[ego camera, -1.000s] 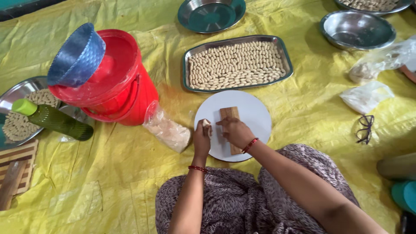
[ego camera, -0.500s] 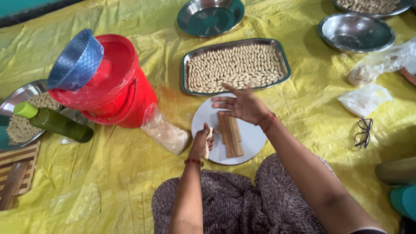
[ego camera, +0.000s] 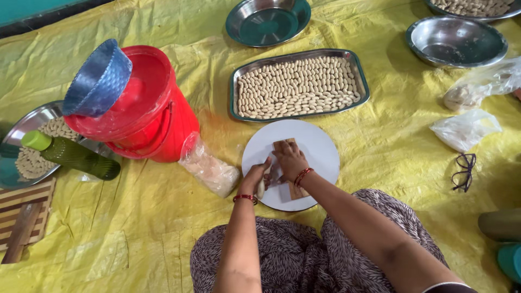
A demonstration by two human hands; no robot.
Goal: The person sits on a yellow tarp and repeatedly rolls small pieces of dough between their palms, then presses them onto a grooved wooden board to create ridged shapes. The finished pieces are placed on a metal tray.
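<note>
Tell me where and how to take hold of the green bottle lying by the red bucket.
Take the green bottle around its dark green body, coming from above with the grip across its width. It lies on its side on the yellow sheet, light green cap toward the steel plate; the long round body is clear on top, while the red bucket crowds its far side.

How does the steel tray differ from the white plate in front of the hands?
The steel tray is rectangular, the white plate round. The tray is packed with rows of pale dough pieces; the plate holds one ridged wooden board. Both hands work over the plate, none touches the tray. Both lie flat on the yellow sheet.
</note>
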